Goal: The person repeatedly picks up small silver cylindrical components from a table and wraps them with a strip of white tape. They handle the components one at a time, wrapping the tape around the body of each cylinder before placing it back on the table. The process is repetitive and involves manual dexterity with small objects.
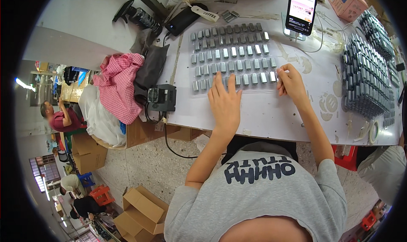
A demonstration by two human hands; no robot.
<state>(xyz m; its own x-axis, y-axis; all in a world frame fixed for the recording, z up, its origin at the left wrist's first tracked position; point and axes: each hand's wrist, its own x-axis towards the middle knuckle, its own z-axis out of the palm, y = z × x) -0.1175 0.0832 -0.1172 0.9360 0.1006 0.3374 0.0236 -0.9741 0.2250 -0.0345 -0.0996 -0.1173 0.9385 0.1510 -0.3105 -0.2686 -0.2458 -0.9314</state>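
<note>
A clear plastic tray (189, 78) lies on the white table, holding rows of small silver metal blocks (233, 52). My left hand (224, 108) rests over the tray's near rows, fingers stretched and apart, fingertips on or just above the blocks. It grips nothing. By the tray's right edge is my right hand (293, 86), its fingers curled with thumb and forefinger close together, beside the end blocks of the nearest rows. Whatever is between those fingers, if anything, is hidden.
Stacked trays of similar blocks (366, 79) stand at the right, near a tape roll (373, 132). A phone (302, 9) on a stand is at the back. On the left are a small black device (161, 98), pink checked cloth (121, 83) and a spray bottle (142, 18).
</note>
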